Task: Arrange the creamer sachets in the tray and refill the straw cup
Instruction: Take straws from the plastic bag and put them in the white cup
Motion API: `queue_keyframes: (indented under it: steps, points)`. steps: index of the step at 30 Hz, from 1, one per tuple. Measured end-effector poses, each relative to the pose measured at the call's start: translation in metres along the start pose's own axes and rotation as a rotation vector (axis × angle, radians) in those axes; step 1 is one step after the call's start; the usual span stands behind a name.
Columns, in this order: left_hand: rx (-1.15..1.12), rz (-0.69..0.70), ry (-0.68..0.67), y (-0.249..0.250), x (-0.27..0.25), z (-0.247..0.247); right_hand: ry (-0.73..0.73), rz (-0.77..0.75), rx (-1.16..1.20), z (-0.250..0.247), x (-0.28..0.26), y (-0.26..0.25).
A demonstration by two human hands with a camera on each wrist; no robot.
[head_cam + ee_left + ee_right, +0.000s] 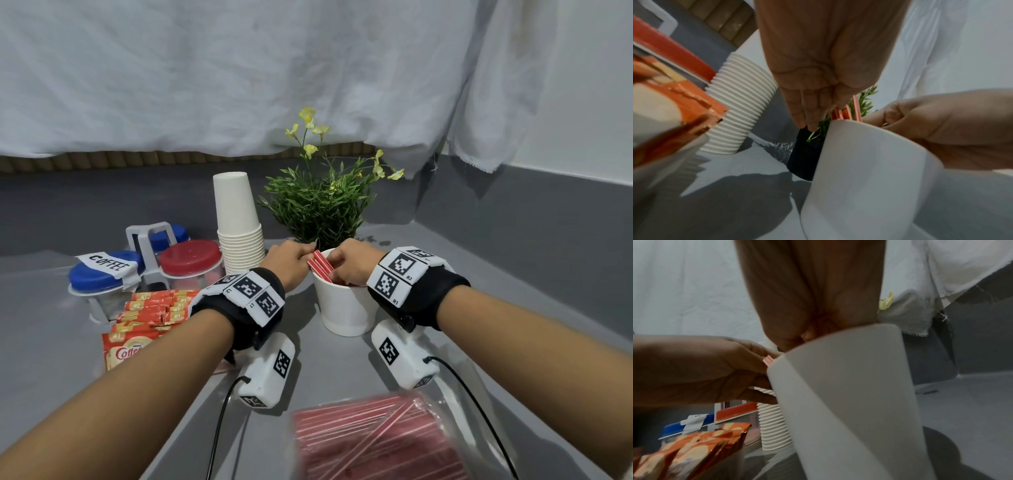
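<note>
- We see our left hand (289, 262) pinching the red straws (320, 265) at the rim of the white cup (344, 308).
- Our right hand (351, 265) curls over the cup's mouth, on the same straws.
- The cup stands upright on the worktop (496, 308).
- Creamer sachets (154, 310) lie left of it.
- A straw bag (370, 442) lies nearest us.

Coffee station: jar labelled COFFEE (106, 270), stacked paper cups (239, 233) (white), creamer sachets (154, 308).

stack of paper cups (239, 226), potted plant (320, 202), lidded jars (190, 263), white cloth (239, 68)
</note>
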State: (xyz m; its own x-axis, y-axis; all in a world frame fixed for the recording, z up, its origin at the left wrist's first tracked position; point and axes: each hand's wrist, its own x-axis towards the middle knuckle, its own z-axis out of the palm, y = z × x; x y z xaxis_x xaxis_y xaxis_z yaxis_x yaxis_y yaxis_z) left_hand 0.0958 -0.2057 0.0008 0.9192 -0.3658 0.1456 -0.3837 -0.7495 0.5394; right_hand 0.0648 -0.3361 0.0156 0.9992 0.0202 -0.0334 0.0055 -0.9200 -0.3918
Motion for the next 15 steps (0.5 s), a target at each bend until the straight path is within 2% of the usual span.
queue_keyframes:
  steps: [3,10,15]
  points:
    - [-0.012,-0.038,-0.013,0.005,-0.005,-0.006,0.065,0.033,0.102,-0.003,-0.006,0.003]
    - [-0.139,-0.027,0.135,0.033,-0.049,-0.032,0.177,-0.004,0.337,-0.029,-0.058,0.012]
    - [-0.131,0.024,0.083,0.054,-0.093,-0.033,0.248,0.074,0.522,-0.04,-0.103,0.024]
